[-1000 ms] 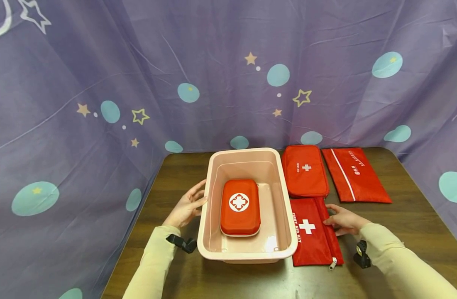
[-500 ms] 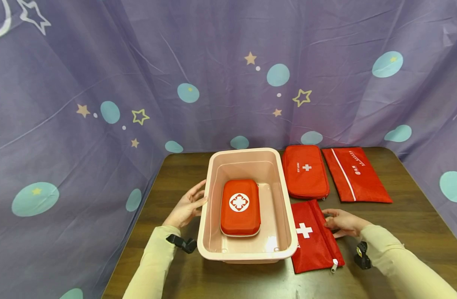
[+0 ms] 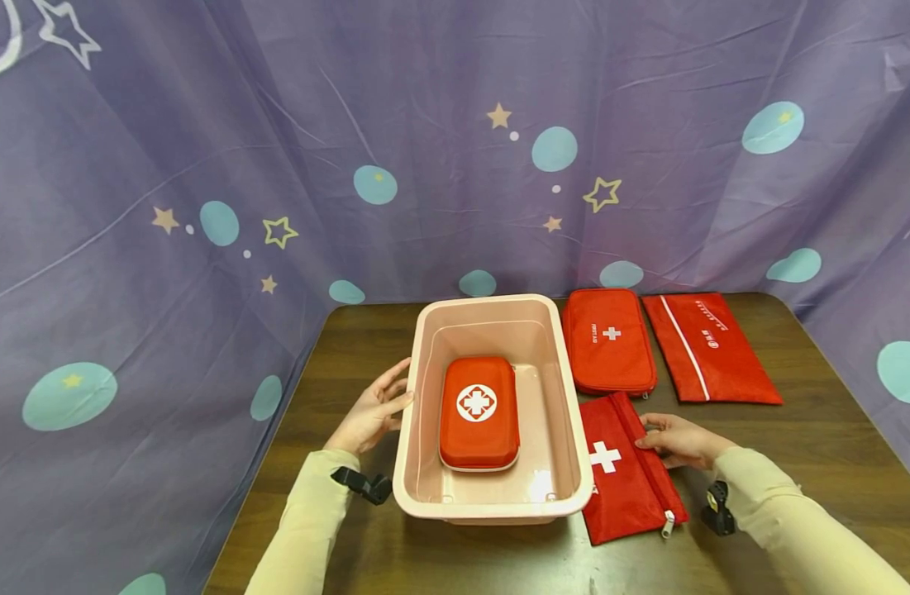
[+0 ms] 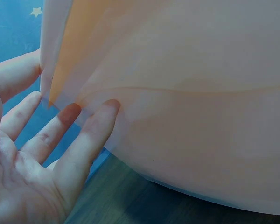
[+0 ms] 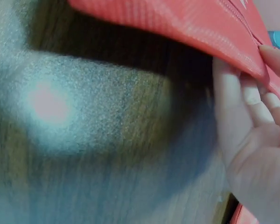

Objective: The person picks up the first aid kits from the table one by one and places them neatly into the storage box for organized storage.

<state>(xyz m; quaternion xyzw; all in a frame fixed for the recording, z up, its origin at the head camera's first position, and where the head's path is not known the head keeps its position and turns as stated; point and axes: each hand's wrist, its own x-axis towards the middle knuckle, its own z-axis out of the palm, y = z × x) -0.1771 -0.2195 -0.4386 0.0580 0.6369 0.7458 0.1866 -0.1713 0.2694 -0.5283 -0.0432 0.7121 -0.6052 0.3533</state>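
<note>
My left hand (image 3: pixel 367 417) rests against the left side of a pale pink plastic bin (image 3: pixel 492 511). Its fairly straight fingers (image 4: pixel 86 144) touch the outer wall just below the rim in the left wrist view. A red hard-shell first aid case (image 3: pixel 478 446) with a white cross emblem lies inside the bin. On the right, my right hand (image 3: pixel 681 440) pinches the edge of a flat red zippered first aid pouch (image 3: pixel 626 496), thumb on top and fingers underneath. The right wrist view shows this edge raised over the table. The bin's rim hides the pouch's left part.
Behind the gripped pouch lies a thicker red first aid bag (image 3: pixel 611 355). Right of it is a flat red pouch (image 3: pixel 722 364) with a white zipper line. All stand on a dark wooden table (image 3: pixel 358 339) before a purple curtain (image 3: pixel 440 83).
My right hand has drawn the pouch toward me and turned it slightly, opening a gap from the thicker bag. More of its lettering is now behind the bin. My left hand has not moved.
</note>
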